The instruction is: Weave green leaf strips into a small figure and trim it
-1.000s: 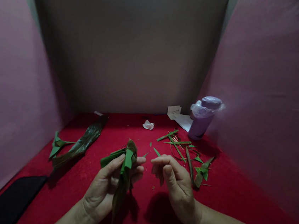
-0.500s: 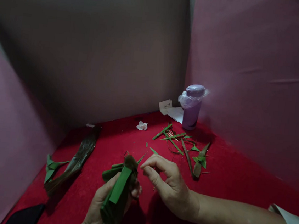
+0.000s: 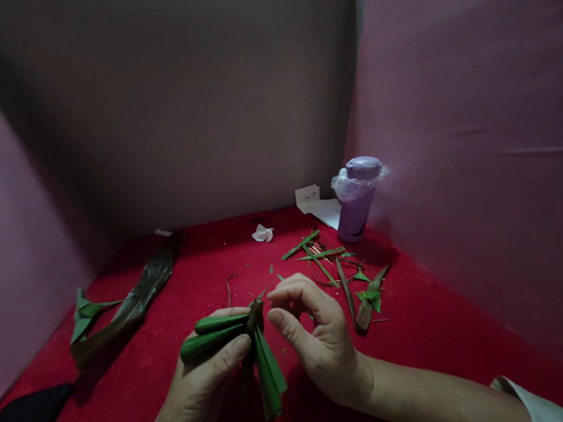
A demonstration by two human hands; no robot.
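Observation:
Near the bottom middle, my left hand (image 3: 203, 377) is closed around a bundle of folded green leaves (image 3: 218, 338). Its thumb presses beside a brown stem-like knot where the leaf pieces meet. Some folded leaves point left and others fan down to the right. Just right of the bundle hovers my right hand (image 3: 321, 339), its fingers curved and the thumb apart from the index finger, with nothing seen between them. The palm side of the left hand is partly hidden by the leaves.
A purple tumbler (image 3: 357, 202) with plastic wrap stands at the back right beside white paper cards (image 3: 324, 210). Cut leaf strips (image 3: 324, 256) lie before it. A crumpled tissue (image 3: 262, 233), a long dried leaf (image 3: 145, 287) and a dark flat object (image 3: 34, 406) lie on the red cloth.
My left hand has turned the leaf bundle, so its knot shows and some leaves now fan out right. The right thumb and index finger have spread a little more.

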